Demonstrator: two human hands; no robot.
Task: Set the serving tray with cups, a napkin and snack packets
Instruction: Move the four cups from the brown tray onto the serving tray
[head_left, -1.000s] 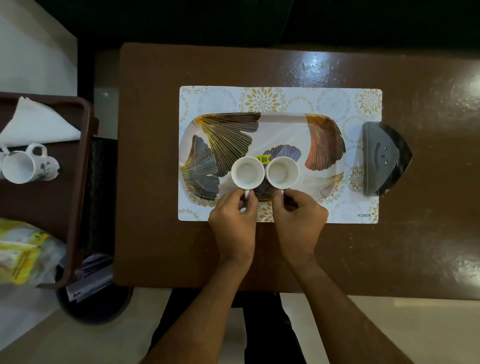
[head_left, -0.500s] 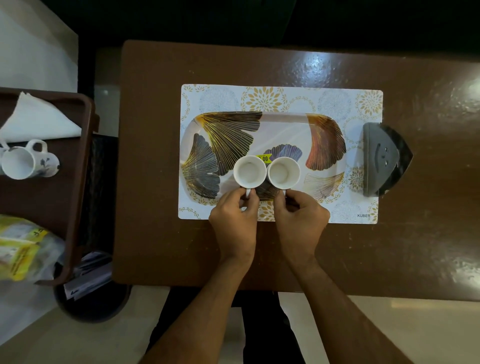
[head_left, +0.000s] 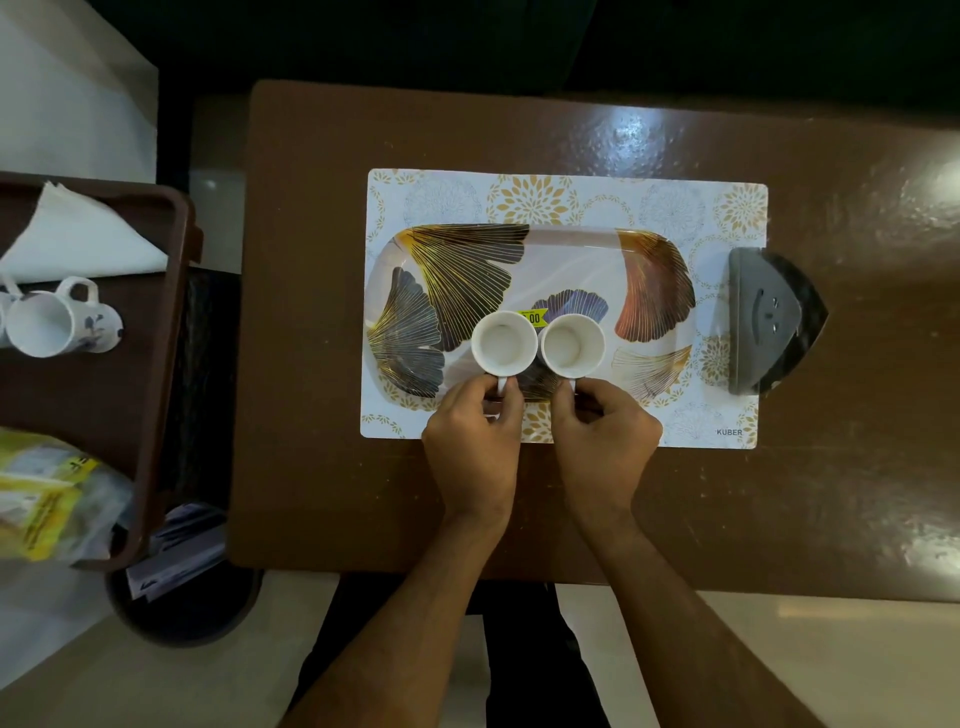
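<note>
While both cups stand upright on the serving tray (head_left: 571, 249), each hand grips one handle. Left hand (head_left: 475, 447): fingers and thumb curled in a pinch on the handle of the left cup (head_left: 504, 343). Right hand (head_left: 602, 447): fingers curled round the handle of the right cup (head_left: 573, 345). The cups stand side by side, rims touching or nearly so, at the 6 o'clock edge of the tray, handles pointing to 6 o'clock. A yellow price sticker (head_left: 533, 317) lies on the tray at 12 o'clock from the gap between the cups.

The tray rests on a patterned placemat (head_left: 727, 208) on the brown table (head_left: 322, 312). A grey holder (head_left: 763, 322) sits at 3 o'clock of the tray, overlapping the placemat edge.

At 9 o'clock, well apart from the table, a brown side tray (head_left: 156, 364) carries a white napkin (head_left: 78, 244), a spare mug (head_left: 57, 322) lying on its side, and yellow snack packets (head_left: 47, 499).
</note>
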